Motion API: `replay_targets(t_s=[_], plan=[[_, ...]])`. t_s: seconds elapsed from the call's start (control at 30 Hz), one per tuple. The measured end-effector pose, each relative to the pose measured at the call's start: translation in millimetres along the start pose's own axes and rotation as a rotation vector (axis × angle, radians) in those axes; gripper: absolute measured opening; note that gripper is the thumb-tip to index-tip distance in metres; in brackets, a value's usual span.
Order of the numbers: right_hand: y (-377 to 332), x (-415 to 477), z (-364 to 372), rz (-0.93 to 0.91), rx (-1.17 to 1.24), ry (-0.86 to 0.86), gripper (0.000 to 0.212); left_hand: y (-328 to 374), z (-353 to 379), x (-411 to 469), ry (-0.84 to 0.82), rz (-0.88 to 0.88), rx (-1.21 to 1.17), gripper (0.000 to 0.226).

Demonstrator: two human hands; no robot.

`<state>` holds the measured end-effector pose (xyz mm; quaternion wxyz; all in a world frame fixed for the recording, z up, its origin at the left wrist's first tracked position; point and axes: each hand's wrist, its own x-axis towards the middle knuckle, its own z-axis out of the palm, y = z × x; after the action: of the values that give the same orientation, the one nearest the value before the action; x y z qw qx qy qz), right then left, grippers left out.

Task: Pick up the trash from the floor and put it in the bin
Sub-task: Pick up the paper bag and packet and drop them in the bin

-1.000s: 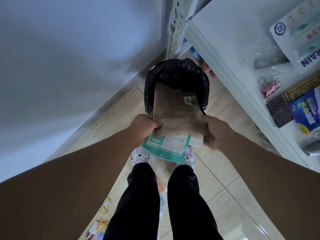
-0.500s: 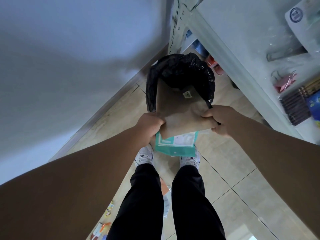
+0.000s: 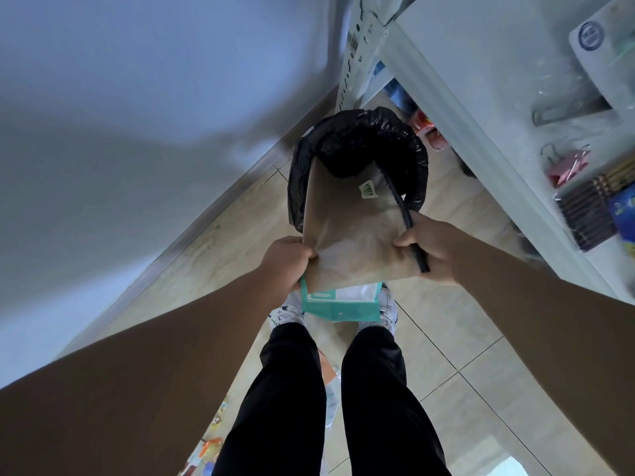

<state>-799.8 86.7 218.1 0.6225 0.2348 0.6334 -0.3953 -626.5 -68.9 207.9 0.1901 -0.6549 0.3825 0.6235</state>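
Note:
A bin lined with a black bag stands on the tiled floor ahead of my feet, in the corner by the wall. A brown paper bag reaches with its far end over the bin's mouth. My left hand grips its near left edge, and my right hand grips its near right edge together with a black cord that runs into the bin. A teal and white package hangs below the brown bag near my left hand; what holds it is hidden.
A white shelf with pencils, binder clips and packets runs along the right. A pale wall closes the left. Loose wrappers and a plastic bag lie on the floor behind my legs.
Both hands have pushed the brown bag farther forward, so its far end now lies over the bin's mouth. The black cord has come into sight in my right hand.

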Motion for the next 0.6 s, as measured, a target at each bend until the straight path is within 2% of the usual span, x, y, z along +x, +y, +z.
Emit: replay_targets(t_s=[0.13, 0.27, 0.3, 0.37, 0.5, 0.6], plan=[[-11, 6, 3, -0.031, -0.038, 0.064, 0.044, -3, 3, 2, -0.027, 0.02, -0.008, 0.022], [-13, 15, -2, -0.017, 0.1, 0.219, 0.006, -2, 10, 7, -0.053, 0.04, -0.051, 0.025], [-10, 17, -4, -0.002, 0.108, 0.224, 0.007, -2, 12, 8, -0.055, 0.04, -0.057, 0.027], [-1, 19, -6, 0.031, 0.06, 0.239, 0.024, -2, 17, 7, -0.052, 0.039, -0.084, 0.034], [6, 16, -8, 0.031, -0.021, 0.294, 0.029, -3, 23, 8, -0.021, 0.031, -0.159, 0.054], [5, 13, -15, 0.112, -0.089, 0.291, 0.038, 2, 27, 9, -0.027, 0.046, -0.208, 0.056]])
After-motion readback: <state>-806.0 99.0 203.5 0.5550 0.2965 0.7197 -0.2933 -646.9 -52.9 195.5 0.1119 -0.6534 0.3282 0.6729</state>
